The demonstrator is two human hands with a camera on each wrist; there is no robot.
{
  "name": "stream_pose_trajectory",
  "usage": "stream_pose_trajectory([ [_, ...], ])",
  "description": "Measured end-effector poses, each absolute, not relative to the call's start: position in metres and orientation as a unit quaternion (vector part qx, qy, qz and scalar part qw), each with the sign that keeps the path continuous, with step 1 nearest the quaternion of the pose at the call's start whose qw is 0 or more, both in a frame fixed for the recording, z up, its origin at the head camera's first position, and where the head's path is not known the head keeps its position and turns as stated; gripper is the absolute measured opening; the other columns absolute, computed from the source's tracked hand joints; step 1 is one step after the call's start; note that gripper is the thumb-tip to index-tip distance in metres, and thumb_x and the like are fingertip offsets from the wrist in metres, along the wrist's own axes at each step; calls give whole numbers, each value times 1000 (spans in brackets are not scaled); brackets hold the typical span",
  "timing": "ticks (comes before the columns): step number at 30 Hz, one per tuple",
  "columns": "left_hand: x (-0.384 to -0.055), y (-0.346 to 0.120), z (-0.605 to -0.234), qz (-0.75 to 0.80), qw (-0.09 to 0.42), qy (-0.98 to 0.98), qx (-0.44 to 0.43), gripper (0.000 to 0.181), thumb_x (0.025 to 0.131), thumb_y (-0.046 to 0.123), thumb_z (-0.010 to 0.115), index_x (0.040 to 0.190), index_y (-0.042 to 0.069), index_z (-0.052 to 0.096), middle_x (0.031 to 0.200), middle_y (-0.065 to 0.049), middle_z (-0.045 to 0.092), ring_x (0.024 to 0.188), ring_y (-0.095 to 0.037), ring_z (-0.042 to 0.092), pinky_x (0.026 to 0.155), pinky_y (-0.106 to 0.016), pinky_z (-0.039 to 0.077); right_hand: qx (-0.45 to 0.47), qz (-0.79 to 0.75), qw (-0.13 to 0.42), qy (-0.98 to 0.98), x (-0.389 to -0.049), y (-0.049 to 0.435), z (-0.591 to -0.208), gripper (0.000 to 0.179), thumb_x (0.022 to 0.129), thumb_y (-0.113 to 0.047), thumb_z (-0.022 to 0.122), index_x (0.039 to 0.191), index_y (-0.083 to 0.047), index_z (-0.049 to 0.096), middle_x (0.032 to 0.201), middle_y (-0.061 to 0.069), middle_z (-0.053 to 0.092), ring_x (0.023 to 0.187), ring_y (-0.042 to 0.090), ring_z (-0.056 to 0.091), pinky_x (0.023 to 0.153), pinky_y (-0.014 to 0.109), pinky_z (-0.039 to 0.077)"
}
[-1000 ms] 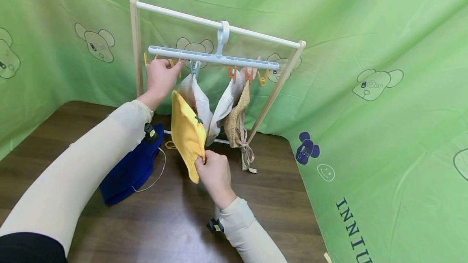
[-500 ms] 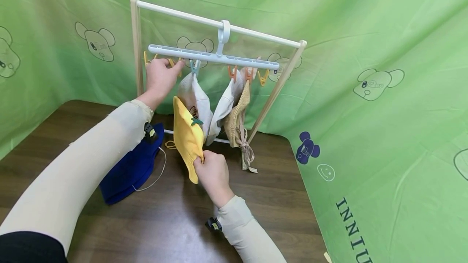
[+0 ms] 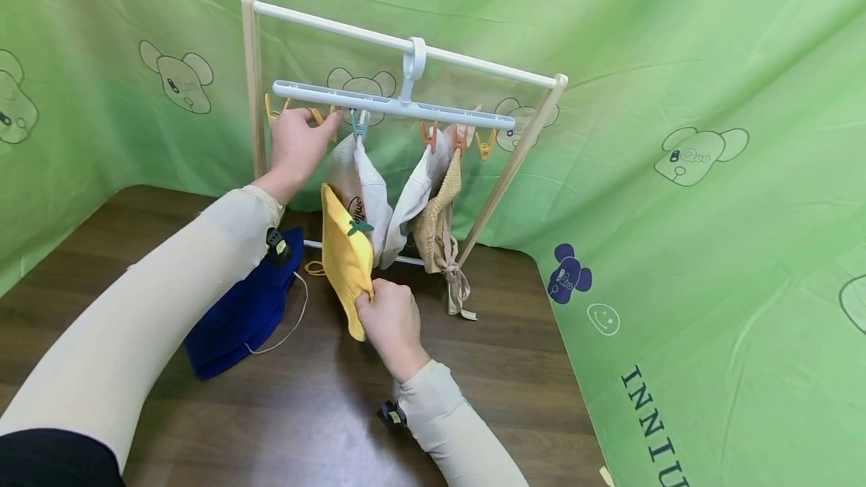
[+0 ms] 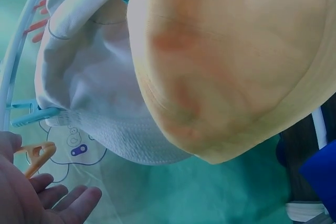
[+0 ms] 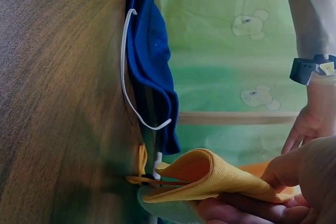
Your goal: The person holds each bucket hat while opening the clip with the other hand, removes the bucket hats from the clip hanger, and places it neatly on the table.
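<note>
Yellow hat [image 3: 346, 255] lower than before, clamped in right hand [image 3: 391, 320]; left hand [image 3: 299, 143] raised, pinching a yellow clip [image 4: 49, 150]

Two hands [image 3: 390, 318], at least four hats [image 3: 346, 250], six clips [image 3: 485, 145] (three yellow, two orange, one blue), one hanger [image 3: 449, 113] and one rack [image 3: 311, 19].

The hat [image 3: 346, 250] is yellow with a green leaf [image 3: 361, 228]; the clip [image 4: 46, 155], yellow; the curtain [image 3: 676, 58], green with cartoon animals.

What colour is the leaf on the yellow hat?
Green; the leaf shows best in the head view.
</note>
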State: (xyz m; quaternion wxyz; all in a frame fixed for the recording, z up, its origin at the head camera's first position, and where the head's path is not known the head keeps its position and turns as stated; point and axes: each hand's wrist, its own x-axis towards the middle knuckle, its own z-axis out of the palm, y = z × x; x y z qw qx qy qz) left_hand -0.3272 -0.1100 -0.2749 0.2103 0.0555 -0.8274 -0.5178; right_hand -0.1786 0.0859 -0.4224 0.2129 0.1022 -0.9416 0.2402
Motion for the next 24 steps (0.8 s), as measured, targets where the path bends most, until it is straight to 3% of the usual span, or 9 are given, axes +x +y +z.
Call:
stream_pose_trajectory([
  [17, -322, -110, -274, -521, 213, -826, 46, 43, 96, 54, 63, 101, 12, 71, 78, -1, 60, 64, -14, 48, 55, -29, 38, 91, 229, 172, -954, -180, 79, -427, 30, 80, -19, 70, 55, -21, 53, 54, -2, 58, 49, 23, 57, 43, 36, 39],
  [24, -319, -110, -274, -517, 202, -830, 53, 47, 98, 52, 61, 113, 9, 74, 104, -7, 73, 79, -17, 55, 62, -29, 43, 91, 229, 166, -955, -181, 78, -428, 32, 80, -20, 69, 54, -22, 52, 53, -3, 56, 49, 22, 56, 43, 35, 38],
])
